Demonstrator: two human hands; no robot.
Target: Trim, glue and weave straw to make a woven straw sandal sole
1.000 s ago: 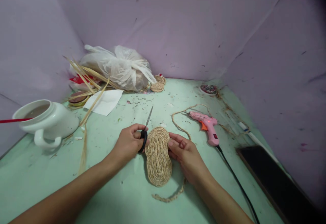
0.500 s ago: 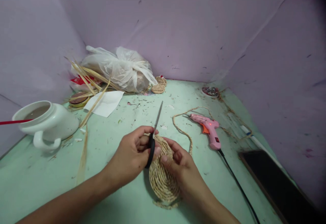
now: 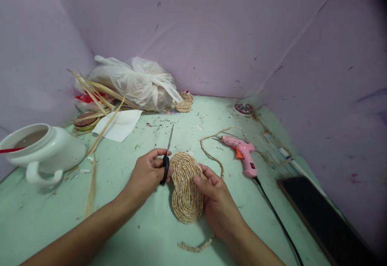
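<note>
Black-handled scissors (image 3: 166,169) are in my left hand (image 3: 148,172), with the blades pointing up and away from me. My right hand (image 3: 218,196) grips the right edge of a coiled straw-cord piece (image 3: 187,189), thumb on top. The piece is shaped like a figure eight or shoe sole, with rows of twisted cord. My left fingertips are close to its upper left edge; whether they touch it I cannot tell. A short length of cord (image 3: 195,248) lies on the table below the piece. More braided cord (image 3: 208,153) curves out beyond my right hand.
A pink glue gun (image 3: 240,153) with a lit red light lies at the right, its black cable running towards me. Beside it is a dark phone-like slab (image 3: 320,217). At left stands a white pot (image 3: 65,149). A plastic bag (image 3: 136,84), straw strips and paper (image 3: 121,126) lie behind.
My left hand with the scissors has drawn left, off the coiled piece. The piece has lifted and turned, so its full face now shows, apart from the short cord below.
</note>
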